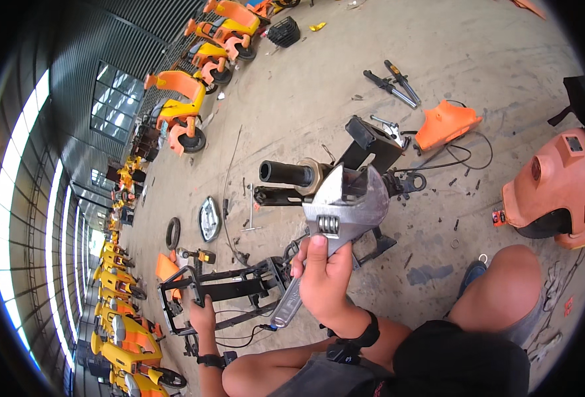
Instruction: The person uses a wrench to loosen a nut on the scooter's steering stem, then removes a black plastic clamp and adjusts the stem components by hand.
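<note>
My right hand is closed around the handle of a large silver adjustable wrench, thumb near its knurled adjusting screw. The wrench jaws are apart and point up, in front of a black scooter frame. Just behind the jaws is a brass-coloured ring nut on a black tube; whether they touch I cannot tell. My left hand is wrapped round a bar at the frame's left end. The frame lies on its side on the concrete floor, partly hidden by the wrench and my right hand.
Two fork legs, an orange panel and a black cable lie beyond the frame. An orange scooter body stands right. A headlight, a cordless power tool and loose bolts lie around. Yellow-orange scooters line the left.
</note>
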`<action>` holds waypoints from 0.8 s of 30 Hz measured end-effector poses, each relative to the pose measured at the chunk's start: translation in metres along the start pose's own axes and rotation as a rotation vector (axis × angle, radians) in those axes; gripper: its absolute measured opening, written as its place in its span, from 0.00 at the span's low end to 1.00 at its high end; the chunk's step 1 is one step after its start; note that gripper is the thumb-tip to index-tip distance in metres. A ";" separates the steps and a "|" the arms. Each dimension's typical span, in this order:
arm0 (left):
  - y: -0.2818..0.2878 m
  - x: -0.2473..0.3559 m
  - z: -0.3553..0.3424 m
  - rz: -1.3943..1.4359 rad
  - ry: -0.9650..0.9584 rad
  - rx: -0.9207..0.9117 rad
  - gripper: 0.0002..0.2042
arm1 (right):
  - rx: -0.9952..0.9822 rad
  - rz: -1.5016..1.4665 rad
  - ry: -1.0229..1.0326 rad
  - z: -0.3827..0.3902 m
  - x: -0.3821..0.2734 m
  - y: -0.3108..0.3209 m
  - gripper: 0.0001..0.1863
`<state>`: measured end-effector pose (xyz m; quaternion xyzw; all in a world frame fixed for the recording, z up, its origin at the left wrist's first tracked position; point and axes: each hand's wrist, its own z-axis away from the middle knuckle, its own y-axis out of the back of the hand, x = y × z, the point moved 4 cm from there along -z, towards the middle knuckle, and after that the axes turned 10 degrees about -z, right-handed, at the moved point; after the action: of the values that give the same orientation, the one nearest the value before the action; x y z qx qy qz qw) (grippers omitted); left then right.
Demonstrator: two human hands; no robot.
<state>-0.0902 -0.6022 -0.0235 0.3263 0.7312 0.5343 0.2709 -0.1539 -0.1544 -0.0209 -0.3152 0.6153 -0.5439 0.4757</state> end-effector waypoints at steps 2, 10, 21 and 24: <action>-0.002 -0.001 -0.001 -0.009 -0.021 0.032 0.27 | -0.007 -0.018 -0.010 -0.001 0.003 0.005 0.11; -0.024 -0.035 0.001 0.063 0.005 0.061 0.23 | -0.039 -0.107 0.086 -0.006 -0.019 0.035 0.13; -0.033 -0.047 0.004 0.132 -0.041 0.060 0.23 | -0.014 -0.083 0.042 0.015 -0.004 0.020 0.18; -0.019 -0.025 0.004 0.129 -0.087 0.074 0.23 | -0.069 -0.042 0.100 0.011 -0.010 0.020 0.18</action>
<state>-0.0745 -0.6227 -0.0418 0.4054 0.7155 0.5084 0.2554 -0.1375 -0.1454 -0.0376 -0.3166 0.6501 -0.5471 0.4217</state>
